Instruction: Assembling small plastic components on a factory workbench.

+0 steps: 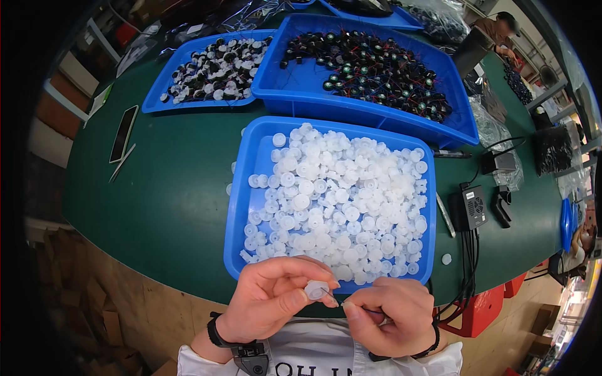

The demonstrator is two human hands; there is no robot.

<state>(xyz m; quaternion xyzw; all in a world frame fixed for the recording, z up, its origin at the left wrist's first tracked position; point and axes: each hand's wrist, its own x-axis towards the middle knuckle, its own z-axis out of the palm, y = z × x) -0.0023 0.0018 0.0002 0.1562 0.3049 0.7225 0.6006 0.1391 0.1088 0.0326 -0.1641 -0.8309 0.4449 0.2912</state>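
Note:
Just in front of my body, my left hand [269, 297] pinches a small translucent white plastic cap [316, 289] between thumb and fingers. Thin dark wires [331, 297] run from the cap toward my right hand [395, 313]. Its thumb and curled forefinger are pressed together on the wire ends. Whatever sits inside the cap is hidden. Both hands are at the near edge of a blue tray [234, 213], which is heaped with loose white caps [351, 200] of the same kind.
Behind stands a deep blue bin [370, 113] of black round parts with wires. Left of it, a blue tray [153, 100] holds white-capped parts. A phone [124, 133] and tweezers [122, 163] lie left; a black box device [471, 208] with cables stands right. A person [495, 34] sits far right.

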